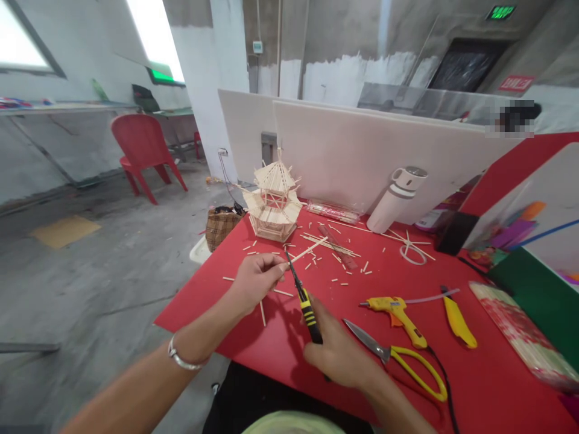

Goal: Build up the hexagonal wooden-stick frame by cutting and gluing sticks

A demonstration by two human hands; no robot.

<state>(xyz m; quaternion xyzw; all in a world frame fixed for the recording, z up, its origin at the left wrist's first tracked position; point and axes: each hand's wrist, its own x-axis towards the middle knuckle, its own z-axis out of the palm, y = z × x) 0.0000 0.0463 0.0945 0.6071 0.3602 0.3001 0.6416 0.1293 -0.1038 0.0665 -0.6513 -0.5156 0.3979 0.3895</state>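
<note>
My left hand (pixel 261 278) pinches a thin wooden stick (pixel 312 248) that points up to the right over the red table. My right hand (pixel 332 343) is wrapped round the black and yellow handles of a pair of pliers (pixel 309 312). The dark jaws of the pliers meet the stick right at my left fingertips; whether they are closed on it I cannot tell. Behind both hands stands a pagoda model (pixel 274 208) built of similar sticks. Short cut pieces and longer sticks (pixel 332 246) lie scattered around a clear ruler (pixel 338 247).
On the right of the red table (pixel 289 343) lie scissors (pixel 389 354), a yellow glue gun (pixel 398 313), a yellow utility knife (pixel 459 319) and a packet of sticks (pixel 520 331). A white flask (pixel 398 199) stands by the board (pixel 344 157). A red chair (pixel 143 144) stands at left.
</note>
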